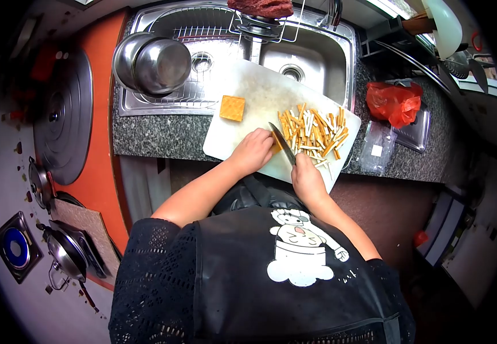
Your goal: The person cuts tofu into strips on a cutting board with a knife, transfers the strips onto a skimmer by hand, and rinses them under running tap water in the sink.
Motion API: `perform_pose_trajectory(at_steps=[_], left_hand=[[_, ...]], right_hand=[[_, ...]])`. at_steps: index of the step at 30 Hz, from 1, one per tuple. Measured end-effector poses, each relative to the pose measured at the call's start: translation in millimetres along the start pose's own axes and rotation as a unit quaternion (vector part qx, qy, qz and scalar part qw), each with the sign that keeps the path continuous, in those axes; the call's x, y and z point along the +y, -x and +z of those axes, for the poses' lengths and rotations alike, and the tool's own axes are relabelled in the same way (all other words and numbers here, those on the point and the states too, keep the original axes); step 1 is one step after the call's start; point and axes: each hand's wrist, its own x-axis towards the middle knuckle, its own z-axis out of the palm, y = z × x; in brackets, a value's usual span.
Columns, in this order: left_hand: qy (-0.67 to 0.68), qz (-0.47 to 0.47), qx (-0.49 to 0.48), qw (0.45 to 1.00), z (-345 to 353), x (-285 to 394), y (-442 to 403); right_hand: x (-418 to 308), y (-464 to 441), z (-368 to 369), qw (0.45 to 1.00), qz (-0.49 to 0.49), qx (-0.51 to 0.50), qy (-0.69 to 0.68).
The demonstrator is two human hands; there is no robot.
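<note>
Head view first: how do the two hands stand?

Apart, with one knife (283, 143) between them. The right hand (307, 175) is closed round its handle; the left hand (252, 152) has its fingers curled down onto one orange-edged piece (276, 148) beside the blade (whether they pinch it or only press on it, I cannot tell).

How many pieces altogether?

That one at the left fingertips, plus one square orange block (232, 108), lying ahead of the left hand and a little to its left. Then a loose heap of strips (312, 131), white with orange edges, just ahead of the right hand; they overlap too much to count. All of it lies on one white cutting board (248, 80) beneath the hands.

And farther out?

Well ahead and left of the left hand, two metal bowls (162, 66), one overlapping the other. Straight ahead of both hands, one sink (323, 63), partly covered by the board. Off to the right of the right hand, one red plastic bag (394, 104) and, nearer, one clear packet (371, 160).

Any writing?

The packet shows one small white label (376, 150), too small to read. Behind the hands, the black apron (237, 275) carries one cartoon figure (300, 252), with white marks beside it that I cannot make out.
</note>
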Motion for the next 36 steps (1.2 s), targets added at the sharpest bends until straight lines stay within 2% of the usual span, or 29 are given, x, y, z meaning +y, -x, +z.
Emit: perform_pose_trajectory(at_steps=[4,10,13,20,21,25,29,32,36], left_hand=[[-0.02,-0.003,0.021,1.0,6.6,-0.1,0.8],[-0.039,0.011,0.056,0.998,10.2,-0.7,4.0],[-0.037,0.001,0.063,0.997,12.2,1.7,6.0],[-0.04,-0.022,0.074,0.996,15.2,5.7,7.1],[-0.039,-0.024,0.079,0.996,16.1,5.8,7.7],[-0.031,-0.031,0.078,0.996,14.9,2.9,9.4],[-0.037,-0.011,0.079,0.996,14.4,1.9,9.2],[-0.042,-0.014,0.076,0.996,18.5,1.7,12.9],[-0.035,-0.011,0.082,0.996,17.7,0.2,12.1]], right_hand=[[1.2,-2.8,4.7,0.999,-0.004,-0.025,0.034],[3.6,-21.6,30.2,1.0,0.014,0.002,-0.015],[11.6,-19.3,22.3,0.999,-0.03,0.016,-0.002],[7.7,-10.8,10.6,0.999,-0.026,-0.039,0.023],[2.8,-15.6,14.8,0.998,0.015,-0.058,0.027],[5.9,-30.2,32.7,1.0,-0.023,-0.006,0.02],[6.3,-28.5,13.1,0.999,-0.048,0.005,-0.01],[1.3,-19.5,1.2,0.998,-0.025,-0.053,0.006],[0.4,-28.7,20.1,0.999,0.017,-0.052,-0.001]])
